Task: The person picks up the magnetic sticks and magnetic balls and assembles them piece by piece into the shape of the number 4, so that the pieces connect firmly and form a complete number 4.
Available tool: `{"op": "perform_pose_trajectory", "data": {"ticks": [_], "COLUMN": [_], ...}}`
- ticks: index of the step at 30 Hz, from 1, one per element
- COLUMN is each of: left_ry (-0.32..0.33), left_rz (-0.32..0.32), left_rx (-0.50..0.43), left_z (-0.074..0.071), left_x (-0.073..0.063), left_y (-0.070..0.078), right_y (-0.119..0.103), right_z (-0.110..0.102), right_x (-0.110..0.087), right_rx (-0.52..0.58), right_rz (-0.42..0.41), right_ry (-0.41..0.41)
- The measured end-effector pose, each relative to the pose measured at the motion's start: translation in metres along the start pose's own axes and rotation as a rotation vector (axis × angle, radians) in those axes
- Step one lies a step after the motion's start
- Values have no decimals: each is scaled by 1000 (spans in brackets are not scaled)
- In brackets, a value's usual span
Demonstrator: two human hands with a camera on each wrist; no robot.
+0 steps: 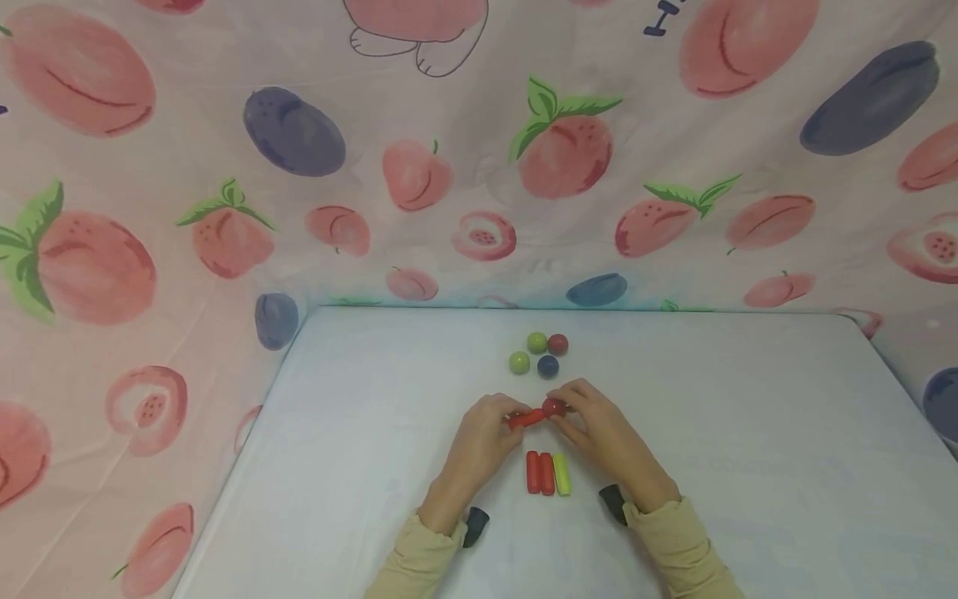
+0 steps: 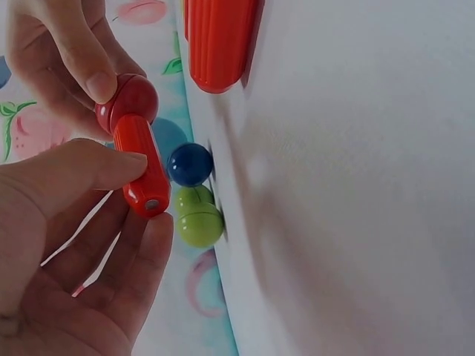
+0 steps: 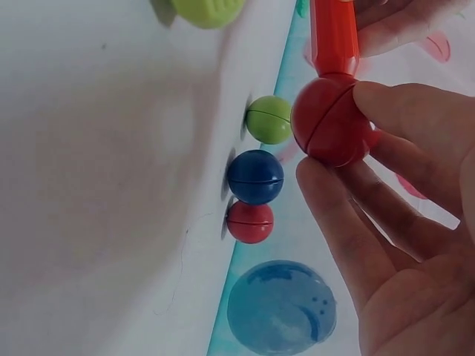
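Observation:
My left hand (image 1: pixel 482 437) pinches a red ribbed rod (image 2: pixel 142 167) between thumb and fingers. A small grey metallic spot shows at the rod's near end in the left wrist view. With thumb and fingertips, my right hand (image 1: pixel 602 428) holds a red ball (image 3: pixel 332 122) that has a seam round it. The ball meets the far end of the rod, and both are held above the table. Just below the hands lie two more red rods (image 1: pixel 533 472) and a yellow-green rod (image 1: pixel 562 474), side by side.
Beyond the hands several loose balls sit on the white table (image 1: pixel 337 466): two green balls (image 1: pixel 520 362), a dark blue ball (image 1: pixel 548 366) and a red ball (image 1: pixel 558 344). A fruit-printed cloth (image 1: pixel 419 241) rises at the table's back and left edges.

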State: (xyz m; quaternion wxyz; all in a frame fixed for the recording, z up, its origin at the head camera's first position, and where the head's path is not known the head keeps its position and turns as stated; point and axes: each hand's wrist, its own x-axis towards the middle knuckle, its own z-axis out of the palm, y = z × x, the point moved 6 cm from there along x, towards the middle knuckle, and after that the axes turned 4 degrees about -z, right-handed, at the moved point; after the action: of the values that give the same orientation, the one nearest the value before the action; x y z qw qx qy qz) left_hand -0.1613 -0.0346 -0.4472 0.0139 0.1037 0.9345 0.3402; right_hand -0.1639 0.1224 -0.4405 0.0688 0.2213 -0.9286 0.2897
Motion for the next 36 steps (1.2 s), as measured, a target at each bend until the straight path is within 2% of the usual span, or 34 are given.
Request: {"op": "perform_pose_trajectory", "data": {"ticks": [8,17,25,36], "left_ry": [16,2,3,-15], "left_rz": [-8,-13,-15,-71], "left_rx": [1,-10,-7,43], "left_z": [0,1,1,-2], "left_x": [1,3,3,5], "left_y": [-2,-6,-9,-15], "right_y": [2,4,12,22], "right_z": [0,0,2,8], "right_x": [0,-2,-4,-7], "right_rx": [24,43,62,26], "right_rz": [-9,-22,20,74], "right_ry": [11,20,15,0]}}
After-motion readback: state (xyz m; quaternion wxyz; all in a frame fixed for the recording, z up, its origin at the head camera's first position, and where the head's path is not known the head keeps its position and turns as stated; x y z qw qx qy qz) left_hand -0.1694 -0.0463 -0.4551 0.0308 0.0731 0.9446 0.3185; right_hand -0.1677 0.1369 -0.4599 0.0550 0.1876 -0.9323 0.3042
